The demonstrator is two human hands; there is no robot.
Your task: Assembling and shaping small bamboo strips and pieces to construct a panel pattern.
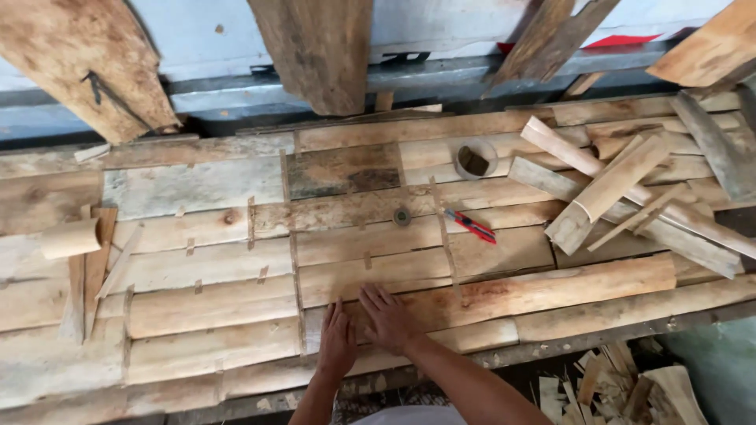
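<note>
Above our hands we see a red utility knife [471,226], a small round metal disc [402,216] and a tape roll [476,160]; loose bamboo slats [622,185] pile at the right. Our left hand [337,340] and right hand [386,315] lie flat, fingers spread, holding nothing, on a pale split-bamboo strip [504,295] at lower centre, running left to right, rising slightly rightward
</note>
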